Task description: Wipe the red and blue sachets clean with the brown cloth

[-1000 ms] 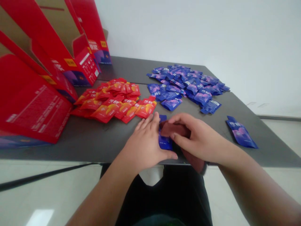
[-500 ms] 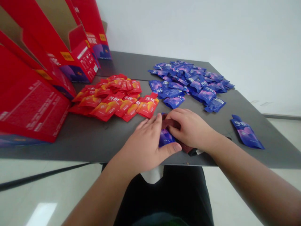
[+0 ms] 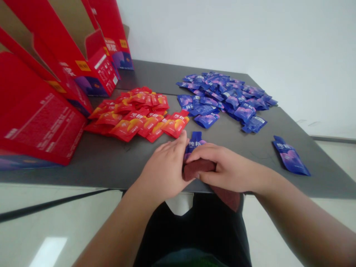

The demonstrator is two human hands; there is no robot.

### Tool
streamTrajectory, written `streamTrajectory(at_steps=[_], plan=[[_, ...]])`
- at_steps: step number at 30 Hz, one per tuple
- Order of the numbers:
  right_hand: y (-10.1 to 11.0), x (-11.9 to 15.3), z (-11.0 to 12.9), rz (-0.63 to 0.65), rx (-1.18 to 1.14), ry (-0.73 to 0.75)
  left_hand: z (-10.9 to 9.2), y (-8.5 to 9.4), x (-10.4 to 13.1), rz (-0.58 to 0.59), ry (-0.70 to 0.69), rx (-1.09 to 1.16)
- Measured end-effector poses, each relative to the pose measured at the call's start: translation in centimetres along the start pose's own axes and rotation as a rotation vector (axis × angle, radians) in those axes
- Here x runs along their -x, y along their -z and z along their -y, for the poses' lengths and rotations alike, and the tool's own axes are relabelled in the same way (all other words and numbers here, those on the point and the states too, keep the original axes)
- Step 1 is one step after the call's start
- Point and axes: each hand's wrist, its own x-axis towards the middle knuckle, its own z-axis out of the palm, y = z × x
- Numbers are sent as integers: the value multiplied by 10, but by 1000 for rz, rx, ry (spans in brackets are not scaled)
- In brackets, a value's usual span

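Where the grey table (image 3: pixel 111 167) meets the person's black trousers (image 3: pixel 194 218), the loose end of a brown cloth (image 3: pixel 198 168) hangs over the near edge. Its bunched part is gripped in the right hand (image 3: pixel 230 165), fingers curled over it and thumb underneath, and pressed on the lower part of a blue pouch (image 3: pixel 196 138). The left hand (image 3: pixel 167 167) is open, its fingers stretched out along the pouch's left side; whether it pins the pouch cannot be told. With hands and cloth both on it, this pouch looks partway through its handling, though how much of its surface has been rubbed is hidden. To the right, well apart from the hands, one lone pouch (image 3: pixel 292 157) lies flat, printed side up; nothing shows whether it has been dealt with. Just beyond the left fingertips spreads a pile of red pouches (image 3: pixel 129 124), loose and overlapping. Farther off, toward the wall (image 3: pixel 278 44), is a broad heap of blue pouches (image 3: pixel 222 92), jumbled at all angles. Neither group carries a sign that sorts finished from unfinished, so the share done stays uncertain. Tall red cartons (image 3: pixel 104 72) stand at the left, several with open sides; no pouches show in the visible parts of their insides.
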Motion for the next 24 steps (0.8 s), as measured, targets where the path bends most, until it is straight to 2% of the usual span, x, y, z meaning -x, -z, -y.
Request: streamTrajectory(at_steps=[7,12,15,20,24], plan=[[3,-12,-13,33,91,40,3,-2,1,6,8,5],[5,-13,-26,-84,205,40,-1,-3,-1,-18,80,-36],[9,-18,-35,-86,274,31,-2,-3,-1,-28,84,-48],[19,-26,-45,-148,395,-94,-2,-3,1,-37,78,-44],[25,-21,-38,-274,504,-211,-2,-3,0,-33,73,-38]])
